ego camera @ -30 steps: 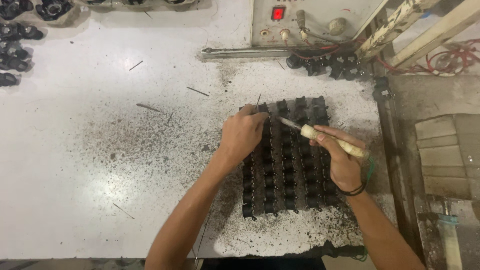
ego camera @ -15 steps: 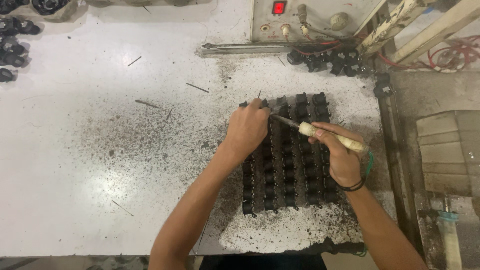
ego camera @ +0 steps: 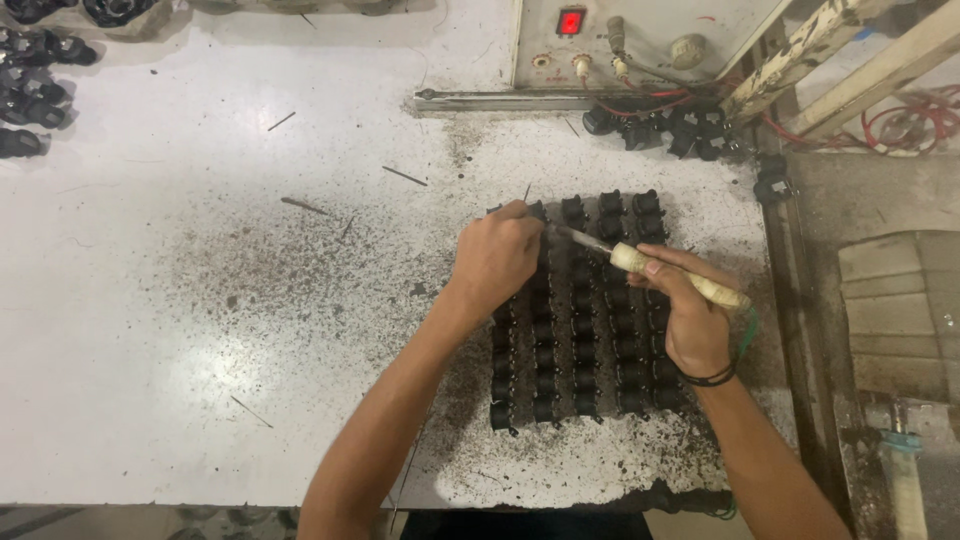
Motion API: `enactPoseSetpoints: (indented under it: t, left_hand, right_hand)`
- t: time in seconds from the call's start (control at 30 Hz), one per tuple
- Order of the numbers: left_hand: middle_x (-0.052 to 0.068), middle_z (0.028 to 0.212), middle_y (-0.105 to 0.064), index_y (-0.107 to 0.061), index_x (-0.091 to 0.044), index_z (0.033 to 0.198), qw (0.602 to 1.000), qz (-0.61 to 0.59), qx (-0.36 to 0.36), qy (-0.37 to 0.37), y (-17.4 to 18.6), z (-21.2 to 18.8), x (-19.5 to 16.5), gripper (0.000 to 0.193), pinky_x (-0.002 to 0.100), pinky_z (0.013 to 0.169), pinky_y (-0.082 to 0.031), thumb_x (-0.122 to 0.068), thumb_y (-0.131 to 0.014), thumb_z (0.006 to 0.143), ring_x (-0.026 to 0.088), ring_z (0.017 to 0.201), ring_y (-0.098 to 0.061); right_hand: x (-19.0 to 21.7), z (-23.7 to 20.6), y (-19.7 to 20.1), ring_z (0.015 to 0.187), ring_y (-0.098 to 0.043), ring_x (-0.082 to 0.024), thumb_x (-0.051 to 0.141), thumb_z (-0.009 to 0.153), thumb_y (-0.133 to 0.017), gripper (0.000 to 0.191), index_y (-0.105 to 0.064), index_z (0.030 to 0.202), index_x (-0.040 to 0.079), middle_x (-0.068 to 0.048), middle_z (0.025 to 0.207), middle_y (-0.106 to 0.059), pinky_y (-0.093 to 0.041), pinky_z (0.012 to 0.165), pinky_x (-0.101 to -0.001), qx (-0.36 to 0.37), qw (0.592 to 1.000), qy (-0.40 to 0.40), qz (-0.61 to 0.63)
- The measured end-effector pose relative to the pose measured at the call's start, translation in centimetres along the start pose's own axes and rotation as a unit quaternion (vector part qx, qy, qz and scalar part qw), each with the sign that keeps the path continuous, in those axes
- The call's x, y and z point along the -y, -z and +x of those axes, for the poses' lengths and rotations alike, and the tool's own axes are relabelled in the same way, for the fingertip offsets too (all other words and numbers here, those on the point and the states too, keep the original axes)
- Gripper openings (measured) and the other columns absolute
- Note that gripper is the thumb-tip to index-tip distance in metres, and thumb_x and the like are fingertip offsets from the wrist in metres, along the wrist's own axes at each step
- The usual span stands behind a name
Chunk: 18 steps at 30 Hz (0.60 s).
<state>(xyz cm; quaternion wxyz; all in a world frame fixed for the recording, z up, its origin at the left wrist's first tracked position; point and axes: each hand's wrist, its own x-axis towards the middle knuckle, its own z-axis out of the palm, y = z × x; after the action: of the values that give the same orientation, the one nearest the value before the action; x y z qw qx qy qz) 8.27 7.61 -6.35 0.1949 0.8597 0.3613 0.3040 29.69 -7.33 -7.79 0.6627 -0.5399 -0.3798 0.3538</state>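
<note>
Two bare forearms reach up from the near edge of the white worktable [ego camera: 200, 330], whose top is peppered with dark specks, thickest around the block of black parts [ego camera: 580, 330]. That block, rows of small black moulded components packed side by side, is the landmark: it lies right of the table's middle, its near row close to the table's front edge. On the block's right half rests the right hand [ego camera: 690, 320], a dark band at the wrist, fingers closed around the pale handle of a soldering iron [ego camera: 660, 270]; the iron slants up and left, and its thin metal tip ends over the block's far left corner. There the left hand [ego camera: 497, 258] sits curled over the block's upper left rows, fingertips pinched together right at the iron's tip; what they pinch is too small to make out. Left of the block, a few thin dark wire offcuts [ego camera: 305, 207] lie scattered on the bare tabletop. Beyond the block's far right corner sits a loose heap of the same black parts [ego camera: 670, 125] among red wires, and behind them a grey control box [ego camera: 640, 40] with a lit red display. Far off to the block's left, at the table's far left corner, more black parts [ego camera: 35, 90] are clustered
</note>
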Motion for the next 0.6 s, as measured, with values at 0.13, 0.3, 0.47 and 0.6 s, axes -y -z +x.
enactPoseSetpoints:
  t: [0.13,0.3,0.47,0.6]
  left_hand:
    - [0.012,0.089,-0.069,-0.073,-0.004,0.086,1.0,0.01,-0.008,-0.025,-0.1,0.6,-0.2,0.007,0.047,0.061,-0.057,-0.008,-0.066,0.085,0.037,0.068,-0.069]
    - [0.015,0.09,-0.066,-0.071,0.001,0.093,0.999,0.016,0.031,0.028,1.3,0.6,-1.3,0.01,0.041,0.048,-0.057,-0.005,-0.065,0.088,0.03,0.057,-0.069]
    - [0.015,0.099,-0.069,-0.076,-0.004,0.096,0.999,0.005,-0.019,-0.026,2.2,-2.6,-2.2,0.015,0.041,0.049,-0.056,-0.005,-0.068,0.084,0.031,0.06,-0.069]
    - [0.011,0.091,-0.068,-0.081,-0.009,0.101,1.0,0.017,-0.001,0.0,1.6,-3.3,-2.0,0.02,0.044,0.053,-0.056,-0.006,-0.069,0.085,0.031,0.061,-0.068]
  right_hand:
    - [0.2,0.3,0.2,0.095,-0.076,-0.027,-0.002,0.098,-0.064,0.02,-0.072,0.116,-0.006,-0.021,0.111,-0.075,-0.065,0.087,-0.0358,0.038,0.999,0.011,-0.004]
    - [1.4,-0.1,1.7,0.095,-0.075,-0.026,0.001,0.101,-0.063,0.023,-0.073,0.121,-0.004,-0.02,0.111,-0.076,-0.065,0.089,-0.0353,0.01,0.998,0.054,0.024]
    - [0.7,-2.7,1.0,0.095,-0.076,-0.026,0.001,0.099,-0.066,0.02,-0.072,0.118,-0.004,-0.021,0.11,-0.076,-0.065,0.084,-0.035,0.039,0.997,0.055,-0.049]
    - [0.6,-3.4,0.5,0.1,-0.075,-0.026,0.002,0.1,-0.066,0.02,-0.072,0.117,-0.006,-0.021,0.113,-0.074,-0.065,0.088,-0.0352,0.02,0.998,0.029,-0.057]
